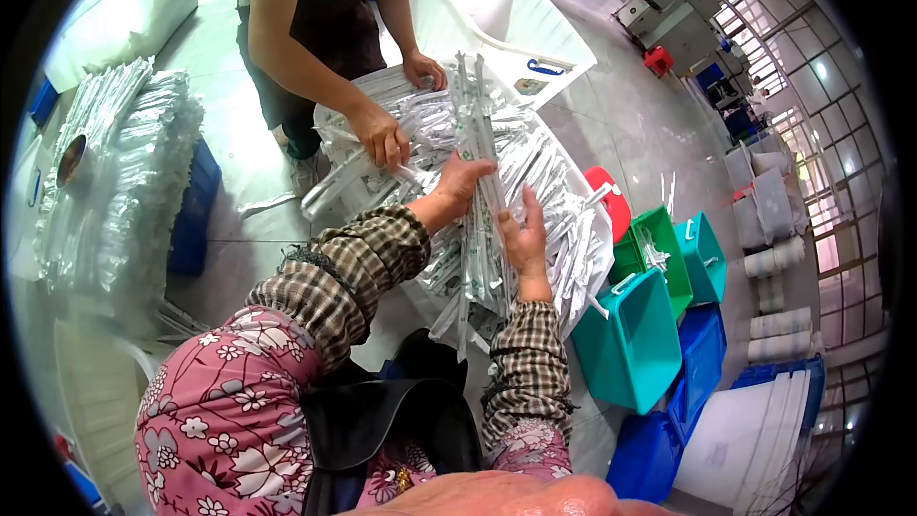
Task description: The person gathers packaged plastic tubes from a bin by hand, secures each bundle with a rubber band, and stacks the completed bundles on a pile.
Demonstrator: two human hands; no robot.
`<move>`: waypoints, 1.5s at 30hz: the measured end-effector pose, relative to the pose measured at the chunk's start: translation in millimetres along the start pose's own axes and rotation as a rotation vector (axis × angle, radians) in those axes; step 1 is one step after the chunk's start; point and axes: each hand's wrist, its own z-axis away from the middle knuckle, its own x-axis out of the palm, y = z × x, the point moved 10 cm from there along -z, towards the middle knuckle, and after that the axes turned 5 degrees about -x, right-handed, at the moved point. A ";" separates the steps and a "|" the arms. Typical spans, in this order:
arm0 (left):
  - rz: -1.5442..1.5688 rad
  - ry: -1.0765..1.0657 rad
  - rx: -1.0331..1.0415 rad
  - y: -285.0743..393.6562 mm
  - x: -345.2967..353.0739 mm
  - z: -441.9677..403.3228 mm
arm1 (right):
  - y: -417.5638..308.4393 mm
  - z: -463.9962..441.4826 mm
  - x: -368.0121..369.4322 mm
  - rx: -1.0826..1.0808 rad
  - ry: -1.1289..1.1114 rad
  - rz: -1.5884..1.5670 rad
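Observation:
My left hand [463, 183] is closed around an upright bundle of long, thin, white-wrapped packets [476, 124]. What is inside the wrappers I cannot make out. My right hand [525, 241] is at the bundle's right side, lower down, its fingers apart and the palm turned toward the packets. Under both hands, a large white tub [599, 268] is heaped with loose packets [549, 172] of the same kind. Across the tub, a co-worker's two hands [380, 134] work among packets on the left side of the heap.
A big white bin [564, 33] stands behind the tub. To the right are a red container [611, 201], a green basket [669, 248], teal bins [630, 339] and blue crates [645, 454]. Stacked packets [143, 162] rise at left beside a blue crate [194, 215].

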 end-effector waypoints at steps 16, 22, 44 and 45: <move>0.016 0.019 0.595 198.3 3.7 -6.5 | -61.0 34.7 -38.4 -0.152 0.319 0.349; 0.196 0.032 0.382 186.5 12.8 7.1 | -87.1 23.4 69.5 -0.063 0.001 0.316; 0.147 -0.176 0.086 140.2 -48.4 146.8 | -130.6 120.2 87.7 0.271 -0.432 -0.644; 0.193 -0.163 0.055 131.3 -57.0 152.9 | -125.8 134.0 95.6 0.234 -0.478 -0.571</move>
